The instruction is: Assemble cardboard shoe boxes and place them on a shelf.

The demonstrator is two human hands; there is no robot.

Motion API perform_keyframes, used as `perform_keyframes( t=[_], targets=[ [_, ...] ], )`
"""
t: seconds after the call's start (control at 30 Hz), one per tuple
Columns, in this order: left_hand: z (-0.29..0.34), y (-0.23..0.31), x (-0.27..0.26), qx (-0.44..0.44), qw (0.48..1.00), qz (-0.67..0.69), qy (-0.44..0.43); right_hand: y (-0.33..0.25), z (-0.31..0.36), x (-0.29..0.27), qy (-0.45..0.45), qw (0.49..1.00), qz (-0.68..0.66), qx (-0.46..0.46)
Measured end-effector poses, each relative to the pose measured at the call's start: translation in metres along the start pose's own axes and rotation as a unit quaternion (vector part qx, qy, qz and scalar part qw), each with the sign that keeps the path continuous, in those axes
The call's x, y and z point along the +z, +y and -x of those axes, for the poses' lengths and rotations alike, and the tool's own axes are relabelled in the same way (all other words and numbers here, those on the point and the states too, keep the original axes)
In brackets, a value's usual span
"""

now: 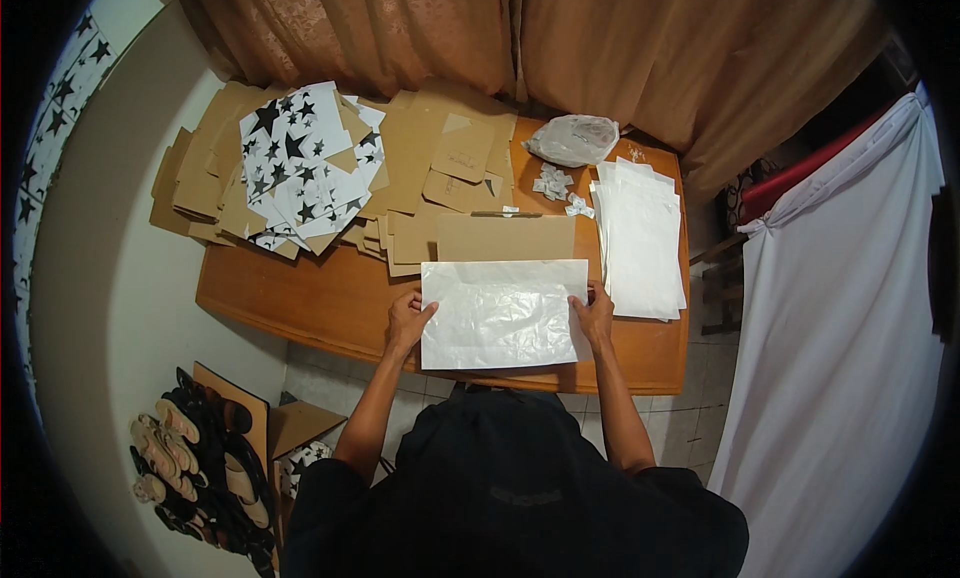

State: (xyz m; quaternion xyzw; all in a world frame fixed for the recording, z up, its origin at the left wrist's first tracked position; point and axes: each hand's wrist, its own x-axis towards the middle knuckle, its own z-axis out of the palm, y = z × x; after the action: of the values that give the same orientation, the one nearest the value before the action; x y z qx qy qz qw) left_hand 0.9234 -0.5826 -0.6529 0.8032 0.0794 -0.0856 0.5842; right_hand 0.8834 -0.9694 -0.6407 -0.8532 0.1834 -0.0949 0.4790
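Note:
A white, slightly crinkled paper envelope or sheet (500,313) is stretched between my two hands at the table's front edge. My left hand (408,320) pinches its left side, thumb on top. On the opposite side my right hand (594,313) grips the edge the same way. Just beyond it lies a flat brown cardboard piece (508,236), partly covered by the white paper. Small white folded pieces (552,182) lie in a heap past the cardboard. To the right rests a stack of white paper sheets or envelopes (642,240).
Cardboard pieces (412,178) cover the table's left and back, topped by star-printed white sheets (310,168). A clear plastic bag (575,138) sits at the back of the wooden table (300,303). Shoes (205,458) stand at lower left; a white cloth (820,338) hangs at right.

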Motion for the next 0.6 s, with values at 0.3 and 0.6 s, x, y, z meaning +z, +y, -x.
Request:
perform_keyframes(
  t=[0.3,0.6],
  targets=[
    [0.006,0.0,0.01,0.039,0.999,-0.012,0.025,0.009,0.008,0.003,0.005,1.0,-0.013,0.028],
    [0.002,-0.007,0.013,0.017,0.999,-0.016,0.022,0.001,0.012,-0.001,0.016,0.999,-0.013,0.039]
  ],
)
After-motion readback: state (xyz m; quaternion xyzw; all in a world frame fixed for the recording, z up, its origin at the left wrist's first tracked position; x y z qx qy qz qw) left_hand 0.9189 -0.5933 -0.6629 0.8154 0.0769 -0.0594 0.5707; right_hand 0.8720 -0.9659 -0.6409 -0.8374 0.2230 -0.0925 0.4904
